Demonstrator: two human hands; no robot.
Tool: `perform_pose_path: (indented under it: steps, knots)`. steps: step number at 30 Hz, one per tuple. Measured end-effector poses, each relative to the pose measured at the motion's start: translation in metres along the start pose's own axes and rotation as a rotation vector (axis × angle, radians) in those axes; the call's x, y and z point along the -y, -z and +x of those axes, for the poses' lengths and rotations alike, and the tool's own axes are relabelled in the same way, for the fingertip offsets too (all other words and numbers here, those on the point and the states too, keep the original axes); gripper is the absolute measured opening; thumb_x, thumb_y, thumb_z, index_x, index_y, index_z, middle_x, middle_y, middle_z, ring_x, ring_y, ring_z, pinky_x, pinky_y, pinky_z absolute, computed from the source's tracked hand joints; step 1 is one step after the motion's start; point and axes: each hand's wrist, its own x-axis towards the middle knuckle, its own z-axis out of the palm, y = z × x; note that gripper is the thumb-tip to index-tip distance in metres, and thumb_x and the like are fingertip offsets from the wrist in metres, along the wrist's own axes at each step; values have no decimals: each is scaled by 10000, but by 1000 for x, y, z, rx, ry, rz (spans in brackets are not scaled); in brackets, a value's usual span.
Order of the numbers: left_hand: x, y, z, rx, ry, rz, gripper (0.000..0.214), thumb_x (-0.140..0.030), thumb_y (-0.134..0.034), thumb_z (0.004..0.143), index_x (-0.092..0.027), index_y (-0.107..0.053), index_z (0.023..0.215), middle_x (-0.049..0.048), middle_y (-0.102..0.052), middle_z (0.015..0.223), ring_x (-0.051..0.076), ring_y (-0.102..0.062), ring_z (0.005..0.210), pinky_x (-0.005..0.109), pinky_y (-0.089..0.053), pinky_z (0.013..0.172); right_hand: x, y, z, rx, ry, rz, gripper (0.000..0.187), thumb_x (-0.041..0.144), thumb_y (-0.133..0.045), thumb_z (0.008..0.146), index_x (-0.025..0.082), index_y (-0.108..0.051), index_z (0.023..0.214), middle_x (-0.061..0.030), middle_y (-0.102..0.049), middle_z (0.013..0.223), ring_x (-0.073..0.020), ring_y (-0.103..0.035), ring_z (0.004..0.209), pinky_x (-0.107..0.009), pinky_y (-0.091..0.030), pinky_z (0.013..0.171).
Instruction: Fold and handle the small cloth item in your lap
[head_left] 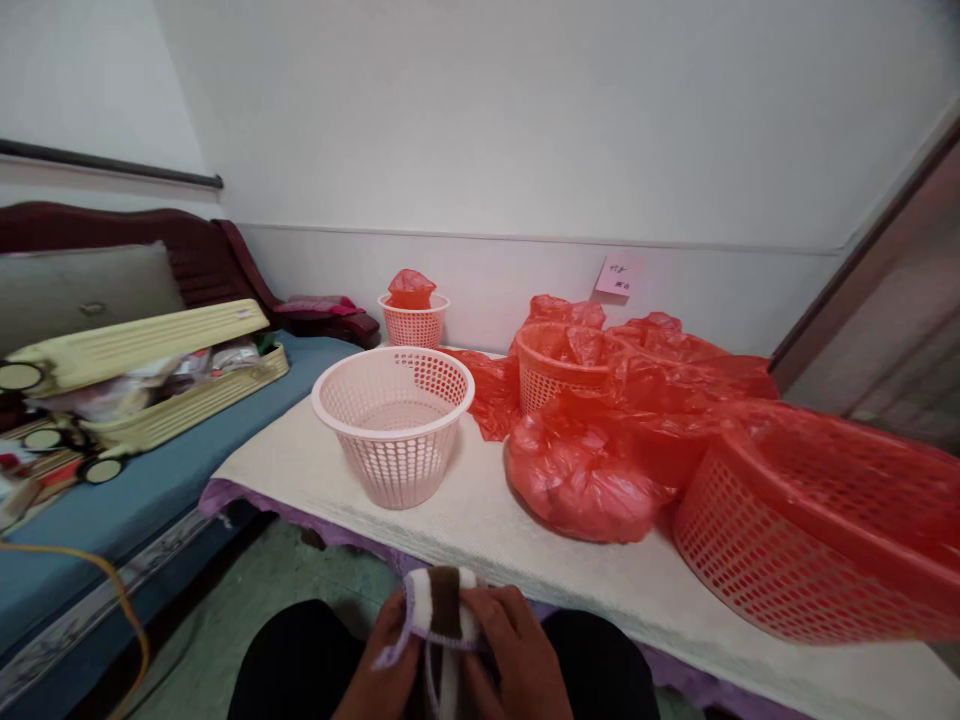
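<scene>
A small piece of fabric (pixel 445 602) with brown and white stripes and a stitched lilac edge is in both my hands, low in the head view between my knees. My left hand (pixel 384 668) closes on its left side, where a lilac strand hangs. On the right side, my right hand (pixel 517 648) lies over the fabric with bent fingers pressing it. A pale narrow strip dangles beneath it, and the lower fingers are partly hidden. Just beyond stands an upright pale pink plastic basket (pixel 401 465) on the white-covered table (pixel 469 530).
A filled red plastic bag (pixel 577 485) lies mid-table. To the right stands a large basket (pixel 802 560) lined with red plastic; another red-lined basket (pixel 536 385) and a smaller basket (pixel 415 328) stand behind. An open cream suitcase (pixel 187 400) rests on the blue bed (pixel 315 365) at left.
</scene>
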Motion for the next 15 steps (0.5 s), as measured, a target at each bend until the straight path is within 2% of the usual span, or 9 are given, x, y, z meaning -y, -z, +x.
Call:
perform_pose_path:
  steps: [2, 4, 6, 8, 10, 13, 15]
  knots:
    - [-2, 0, 0, 69, -16, 38, 402, -502, -852, 546, -212, -733, 798, 76, -747, 902, 304, -643, 1000, 368, -473, 932, 1, 6, 7, 5, -13, 77, 410, 101, -479, 815, 269, -618, 1163, -45, -612, 981, -179, -617, 882, -280, -498, 777]
    - [-3, 0, 2, 152, -10, 65, 316, -485, -730, 729, -205, -735, 877, 61, -744, 885, 269, -648, 957, 358, -467, 912, 4, 14, 15, 3, -60, 213, 293, 144, -454, 888, 263, -646, 1076, -24, -618, 918, -159, -618, 840, -258, -488, 753]
    - [-1, 1, 6, 185, -19, 79, 283, -440, -616, 840, -200, -730, 940, 50, -740, 883, 243, -644, 919, 346, -465, 879, 8, 23, 21, 8, -166, 343, 212, 221, -464, 939, 250, -667, 993, -7, -626, 859, -151, -618, 813, -241, -480, 738]
    - [1, 2, 9, 197, -44, 101, 271, -417, -620, 845, -188, -736, 931, 48, -735, 869, 233, -637, 874, 327, -466, 828, 11, 32, 25, 3, -273, 413, 196, 300, -494, 951, 238, -680, 936, 1, -624, 820, -152, -612, 793, -234, -471, 728]
    - [3, 3, 13, 211, -73, 134, 248, -404, -687, 800, -174, -749, 870, 45, -729, 829, 221, -623, 816, 303, -462, 765, 15, 39, 26, -28, -321, 436, 206, 353, -520, 941, 235, -683, 901, 6, -607, 792, -153, -599, 765, -233, -460, 710]
    - [3, 2, 19, 213, -95, 167, 237, -388, -764, 732, -162, -760, 804, 38, -724, 787, 215, -612, 778, 289, -455, 726, 21, 47, 25, -58, -315, 421, 206, 385, -542, 924, 244, -678, 859, 12, -583, 757, -149, -574, 715, -237, -438, 670]
    - [0, 2, 19, 187, -75, 158, 264, -411, -765, 728, -166, -760, 825, 37, -730, 799, 227, -628, 804, 297, -464, 737, 26, 49, 24, -35, -281, 382, 206, 379, -534, 928, 252, -679, 859, 12, -577, 736, -147, -562, 687, -246, -423, 651]
